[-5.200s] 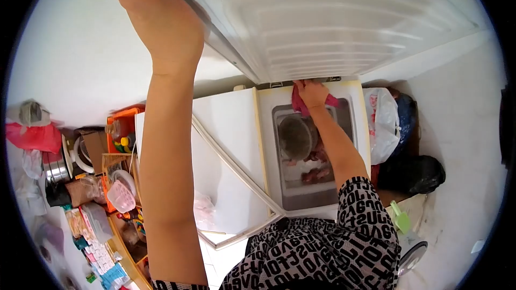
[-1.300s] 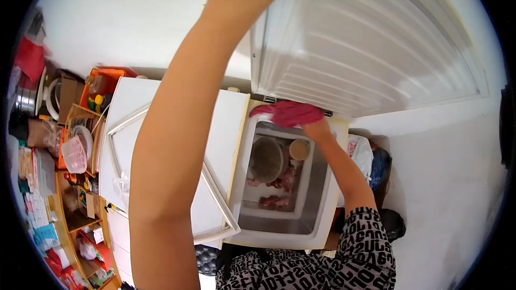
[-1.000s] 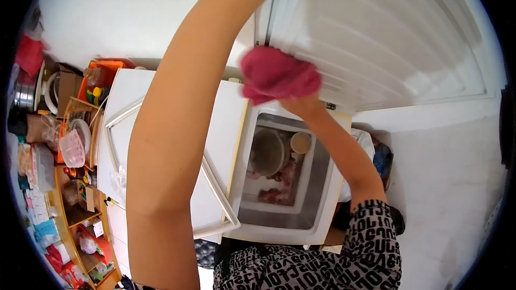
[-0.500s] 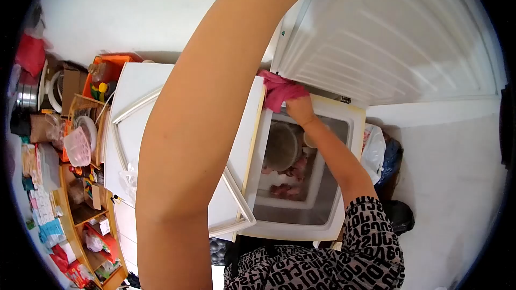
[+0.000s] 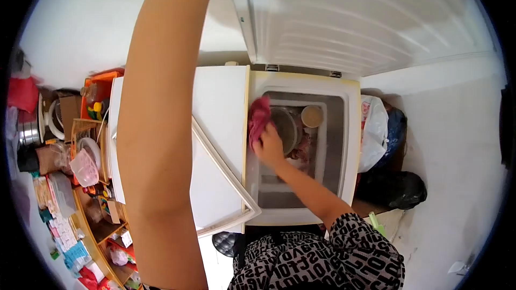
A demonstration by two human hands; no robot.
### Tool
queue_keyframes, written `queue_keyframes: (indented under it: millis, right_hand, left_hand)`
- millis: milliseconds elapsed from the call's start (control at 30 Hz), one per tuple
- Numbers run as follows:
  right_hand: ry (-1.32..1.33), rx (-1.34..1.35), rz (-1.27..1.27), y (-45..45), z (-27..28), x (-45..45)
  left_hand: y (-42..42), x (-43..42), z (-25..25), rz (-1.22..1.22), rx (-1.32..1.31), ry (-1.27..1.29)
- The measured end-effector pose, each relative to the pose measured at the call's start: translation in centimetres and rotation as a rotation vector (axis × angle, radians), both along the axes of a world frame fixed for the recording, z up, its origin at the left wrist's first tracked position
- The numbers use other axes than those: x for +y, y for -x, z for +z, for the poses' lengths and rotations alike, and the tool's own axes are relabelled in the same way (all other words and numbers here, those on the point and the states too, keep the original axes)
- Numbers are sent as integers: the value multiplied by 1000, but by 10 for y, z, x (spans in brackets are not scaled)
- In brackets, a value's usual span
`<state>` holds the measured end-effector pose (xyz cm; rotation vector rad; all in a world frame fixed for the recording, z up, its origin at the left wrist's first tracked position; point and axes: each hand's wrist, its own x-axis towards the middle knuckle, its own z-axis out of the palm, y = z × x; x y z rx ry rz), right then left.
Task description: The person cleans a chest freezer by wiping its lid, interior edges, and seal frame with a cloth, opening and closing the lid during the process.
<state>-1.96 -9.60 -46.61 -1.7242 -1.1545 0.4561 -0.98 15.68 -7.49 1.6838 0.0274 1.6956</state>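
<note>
My right hand (image 5: 269,145) grips a dark pink cloth (image 5: 259,121), which lies against the left rim of the open chest freezer (image 5: 350,145). Inside the freezer, beside the hand, are a round grey pot (image 5: 286,129), a small round tan container (image 5: 312,116) and pieces of reddish meat (image 5: 302,149). My left arm reaches up past the top edge of the view, near the raised freezer lid (image 5: 355,16); the left hand itself is out of sight.
A white panel (image 5: 217,96) with a loose gasket frame (image 5: 223,169) adjoins the freezer's left side. White (image 5: 373,134) and black (image 5: 395,189) bags stand at the right. Shelves (image 5: 102,228) with household items and a pink basket (image 5: 85,167) are at the left.
My right hand has moved the cloth from the back left corner down along the left rim. The left forearm has shifted leftward in view, and the left hand has left the view.
</note>
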Motion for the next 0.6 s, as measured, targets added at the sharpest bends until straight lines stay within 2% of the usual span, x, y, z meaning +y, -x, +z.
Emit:
queue_keyframes:
  millis: [67,100,200,267,333,467,600]
  right_hand:
    - [262,-253,89,6,1,-16]
    - [263,-247,83,3,2,-6]
    - [-5,-526,-136,-24,-8,57]
    - [50,-445,-216,-44,20,102]
    - [44,-366,-276,-32,7,103]
    - [-66,-307,-173,-2,-29,34]
    - [-148,-200,-10,-26,12,20]
  left_hand:
    - [-5,-8,-4,139,-16,8]
    - [-6,-9,-5,178,-11,7]
    - [-10,-11,-8,248,17,14]
    - [-11,-14,-11,315,52,12]
    - [-10,-10,-15,400,116,4]
    - [-3,9,-19,673,302,-78]
    - [6,36,-20,993,502,-247]
